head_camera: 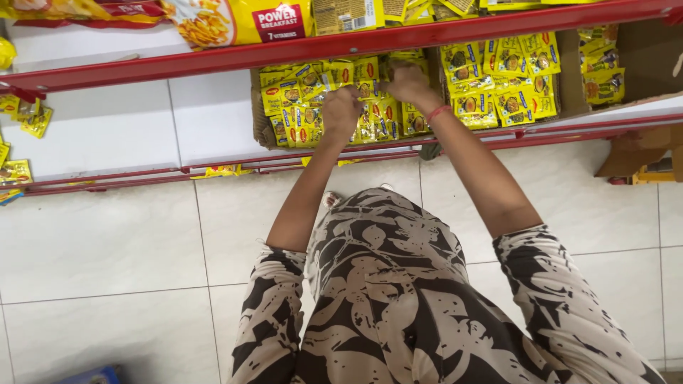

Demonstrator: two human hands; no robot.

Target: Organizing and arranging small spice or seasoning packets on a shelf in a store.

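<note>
Both arms stretched fwd; left hand (341,107), right hand (409,84) on yellow sachets (377,117).

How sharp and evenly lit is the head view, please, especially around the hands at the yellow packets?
Head view: bright, even light with soft shadows; slight motion blur on the left hand and right hand among the yellow packets; the red shelf rail bows from wide-angle distortion.

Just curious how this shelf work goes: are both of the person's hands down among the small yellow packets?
Yes, the left hand and the right hand both rest on the small yellow packets in the cardboard box on the lower shelf.
</note>
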